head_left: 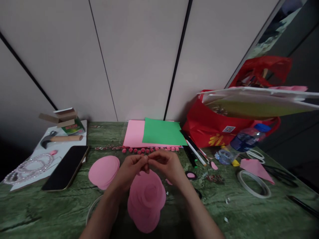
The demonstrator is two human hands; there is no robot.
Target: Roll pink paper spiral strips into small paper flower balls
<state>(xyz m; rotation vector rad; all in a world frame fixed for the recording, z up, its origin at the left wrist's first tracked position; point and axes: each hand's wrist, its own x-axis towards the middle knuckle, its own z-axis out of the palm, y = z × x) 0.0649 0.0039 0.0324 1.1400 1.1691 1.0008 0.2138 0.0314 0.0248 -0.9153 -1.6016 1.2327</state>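
Observation:
My left hand (133, 167) and my right hand (166, 164) meet fingertip to fingertip above the table. Both are closed in a pinch, and whatever lies between the fingers is too small or hidden to name. Right below them is a pile of overlapping pink paper circles (147, 205), with a small rolled pink round on top. Left of my left wrist lies another stack of pink paper circles (103, 171). Just beyond my fingers runs a row of small pink balls (136, 151), in front of pink paper (133, 134) and a green sheet (163, 132).
To the left are a phone (67, 169), a hammer (64, 138), a bead string (27, 169) and an opened box (72, 126). On the right stand a red bag (199, 122) and a tilted bottle (246, 139), near a tape roll (254, 184), scissors (281, 174) and pens (195, 152).

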